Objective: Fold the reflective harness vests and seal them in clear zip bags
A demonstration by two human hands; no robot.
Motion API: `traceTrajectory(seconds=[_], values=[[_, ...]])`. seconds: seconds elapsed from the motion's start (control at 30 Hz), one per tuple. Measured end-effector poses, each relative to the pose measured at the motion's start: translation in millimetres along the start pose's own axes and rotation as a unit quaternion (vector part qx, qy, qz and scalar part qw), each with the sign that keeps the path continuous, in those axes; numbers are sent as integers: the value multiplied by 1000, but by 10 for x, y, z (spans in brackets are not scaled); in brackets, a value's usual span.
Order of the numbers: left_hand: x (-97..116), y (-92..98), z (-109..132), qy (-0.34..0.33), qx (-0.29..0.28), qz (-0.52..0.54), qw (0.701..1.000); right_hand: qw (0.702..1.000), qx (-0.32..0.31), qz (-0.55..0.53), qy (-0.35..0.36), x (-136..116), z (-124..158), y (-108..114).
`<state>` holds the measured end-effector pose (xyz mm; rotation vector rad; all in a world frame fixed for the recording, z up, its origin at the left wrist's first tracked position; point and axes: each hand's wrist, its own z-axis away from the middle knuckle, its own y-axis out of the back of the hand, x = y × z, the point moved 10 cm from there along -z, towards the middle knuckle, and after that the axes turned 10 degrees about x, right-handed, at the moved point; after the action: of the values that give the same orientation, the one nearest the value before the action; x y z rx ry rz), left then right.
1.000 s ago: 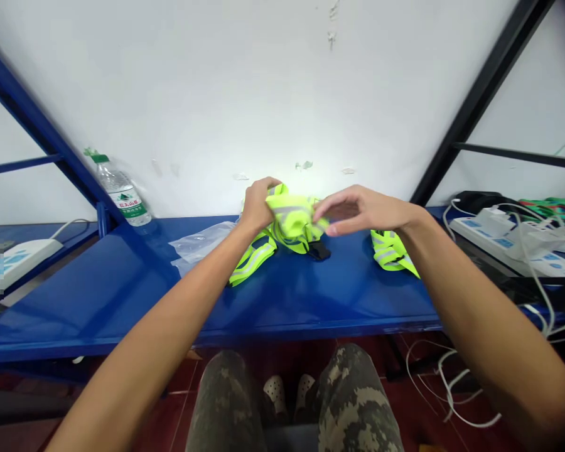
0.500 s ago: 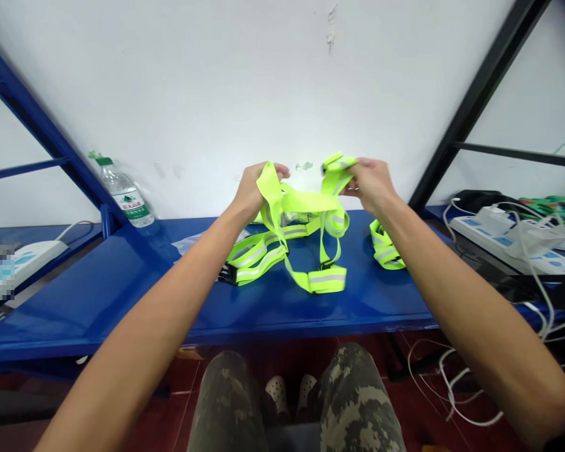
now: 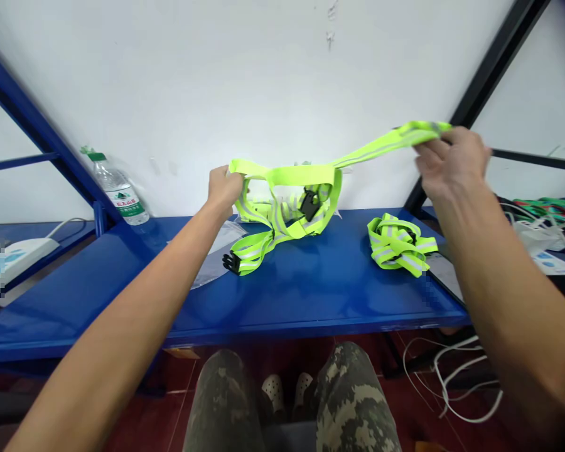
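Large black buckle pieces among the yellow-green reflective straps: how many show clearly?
2: a pronged buckle piece at the left end of the reflective straps, and a second buckle piece near their middle. More may hide in folds or the right-hand bundle.

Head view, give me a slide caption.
Left hand and right hand hold up striped neon straps above a blue table.

Your blue table (image 3: 287, 307) carries a water bottle (image 3: 125, 201) at its back left, a plastic bag (image 3: 220, 243) further right, and a bundled strap (image 3: 398, 245) on your right. Your held strap (image 3: 304, 175) droops low, contact unclear.
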<state>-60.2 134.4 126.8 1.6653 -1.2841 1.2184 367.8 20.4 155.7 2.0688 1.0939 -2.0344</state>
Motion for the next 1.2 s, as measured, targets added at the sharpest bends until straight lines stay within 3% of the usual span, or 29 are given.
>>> traceTrajectory(seconds=[0.07,0.17,0.27,0.33,0.43,0.5,0.57,0.67,0.73,0.77,0.83,0.93,1.07,1.13,1.2], values=[[-2,-128,66,27,-12,31,999,985,-172,20,-26,80,299,-307],[30,-470,239,63,-67,60,994,957,-261,113,59,143,806,-469],[77,-802,433,100,-136,79,982,862,-449,223,65,611,1516,-728],[135,-967,566,117,-190,100,970,829,-491,249,101,864,1797,-803],[248,-1091,767,119,-270,119,948,831,-503,220,91,1194,1958,-890],[292,-1080,865,115,-306,126,937,839,-499,203,79,1329,1958,-938],[275,-977,872,114,-308,129,936,834,-503,223,39,1466,1927,-948],[173,-727,750,114,-281,133,944,768,-575,270,-77,1669,2009,-868],[88,-580,660,122,-279,142,942,719,-636,252,-122,1660,2103,-796],[41,-514,615,129,-281,144,940,714,-649,224,-136,1613,2108,-771],[-64,-395,529,147,-287,142,936,747,-626,151,-164,1502,1977,-731],[-271,-183,365,170,-284,110,937,833,-515,44,-198,1314,1544,-626],[-735,247,104,182,-240,-65,951,939,-299,-124,-116,680,711,-356],[-958,462,-11,188,-204,-145,950,956,-194,-208,-72,316,380,-178],[-1086,608,-121,188,-159,-177,953,955,-164,-244,-36,-2,220,-138]])
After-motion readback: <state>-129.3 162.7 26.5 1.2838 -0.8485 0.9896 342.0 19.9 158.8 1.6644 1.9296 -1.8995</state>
